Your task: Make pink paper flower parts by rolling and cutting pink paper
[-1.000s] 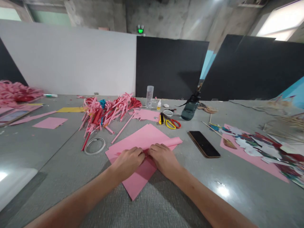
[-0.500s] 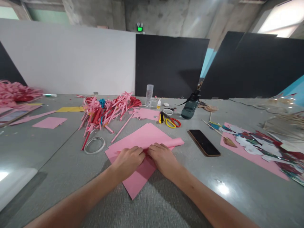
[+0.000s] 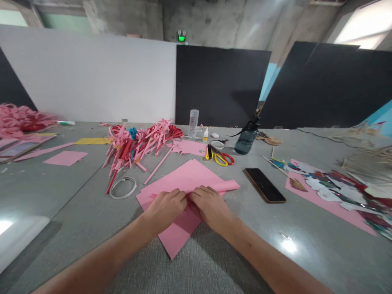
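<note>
Pink paper [image 3: 190, 173] lies on the grey table right in front of me, a corner pointing toward me. Part of it is curled into a roll [image 3: 229, 185] whose end sticks out on the right. My left hand [image 3: 170, 204] has its fingers closed over the rolled part near the middle. Close beside it, my right hand [image 3: 210, 202] grips the same roll with bent fingers. Both thumbs and the fingertips are mostly hidden. A thin pink paper stick [image 3: 159, 164] lies just beyond the paper.
Behind lie a heap of pink and red paper strips [image 3: 134, 141], scissors [image 3: 225, 159], a glue bottle [image 3: 206, 134] and a dark water bottle [image 3: 246, 141]. A white tape roll [image 3: 123, 188] sits at left; a phone [image 3: 265, 185] and colourful cut-outs [image 3: 330, 188] at right.
The view has shifted very slightly. Both hands stay on the rolled paper in nearly the same place, and the roll's end reaches marginally farther right.
</note>
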Action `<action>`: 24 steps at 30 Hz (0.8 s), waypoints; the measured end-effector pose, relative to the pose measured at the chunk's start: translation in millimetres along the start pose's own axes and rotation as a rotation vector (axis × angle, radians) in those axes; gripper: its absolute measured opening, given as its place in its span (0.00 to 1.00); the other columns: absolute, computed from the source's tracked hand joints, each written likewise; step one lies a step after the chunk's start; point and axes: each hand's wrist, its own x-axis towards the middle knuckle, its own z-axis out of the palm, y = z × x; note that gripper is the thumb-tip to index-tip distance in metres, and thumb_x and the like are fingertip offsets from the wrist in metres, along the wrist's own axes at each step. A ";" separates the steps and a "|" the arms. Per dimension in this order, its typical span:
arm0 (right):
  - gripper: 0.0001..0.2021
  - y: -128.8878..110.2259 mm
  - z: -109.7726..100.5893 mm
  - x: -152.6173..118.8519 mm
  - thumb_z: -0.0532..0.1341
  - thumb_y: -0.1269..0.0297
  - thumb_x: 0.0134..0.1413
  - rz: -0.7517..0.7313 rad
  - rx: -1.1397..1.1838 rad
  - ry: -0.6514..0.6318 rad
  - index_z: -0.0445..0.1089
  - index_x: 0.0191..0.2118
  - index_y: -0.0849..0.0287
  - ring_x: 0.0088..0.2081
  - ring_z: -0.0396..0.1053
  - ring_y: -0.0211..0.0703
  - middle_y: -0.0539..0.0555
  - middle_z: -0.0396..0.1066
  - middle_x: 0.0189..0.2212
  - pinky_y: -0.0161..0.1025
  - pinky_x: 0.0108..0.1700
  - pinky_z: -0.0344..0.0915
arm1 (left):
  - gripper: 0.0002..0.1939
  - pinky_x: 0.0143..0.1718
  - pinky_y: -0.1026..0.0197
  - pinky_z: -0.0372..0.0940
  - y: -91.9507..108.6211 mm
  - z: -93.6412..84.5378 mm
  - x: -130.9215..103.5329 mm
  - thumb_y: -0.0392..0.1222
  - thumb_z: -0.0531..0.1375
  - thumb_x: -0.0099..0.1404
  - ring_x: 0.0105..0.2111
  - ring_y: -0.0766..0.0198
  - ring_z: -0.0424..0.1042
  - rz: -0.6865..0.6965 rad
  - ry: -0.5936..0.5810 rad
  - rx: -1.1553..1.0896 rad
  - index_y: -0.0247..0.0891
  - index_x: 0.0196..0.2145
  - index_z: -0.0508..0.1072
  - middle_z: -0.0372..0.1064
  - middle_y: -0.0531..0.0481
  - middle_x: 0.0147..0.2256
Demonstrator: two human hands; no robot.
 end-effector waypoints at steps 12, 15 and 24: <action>0.07 1.2 6.8 -0.8 0.57 0.76 0.60 0.007 -0.032 -0.015 0.69 0.41 0.61 0.41 0.68 0.48 0.56 0.73 0.39 0.44 0.43 0.57 | 0.04 0.33 0.57 0.69 2.7 -1.2 0.5 0.30 0.58 0.67 0.40 0.55 0.71 -0.040 -0.003 -0.028 0.36 0.38 0.70 0.70 0.45 0.40; 0.06 2.3 5.8 -0.5 0.57 0.75 0.61 0.012 0.000 0.018 0.69 0.39 0.60 0.41 0.68 0.46 0.55 0.73 0.38 0.43 0.42 0.56 | 0.05 0.34 0.56 0.69 3.3 -0.7 0.6 0.30 0.58 0.67 0.40 0.55 0.71 -0.042 0.001 -0.033 0.36 0.39 0.70 0.70 0.45 0.41; 0.05 6.8 4.0 -0.1 0.57 0.74 0.62 0.002 0.008 0.033 0.69 0.38 0.59 0.40 0.67 0.45 0.54 0.73 0.38 0.42 0.41 0.55 | 0.06 0.34 0.57 0.69 3.2 -2.3 1.1 0.29 0.59 0.66 0.41 0.56 0.71 -0.024 0.025 -0.011 0.37 0.40 0.70 0.70 0.45 0.40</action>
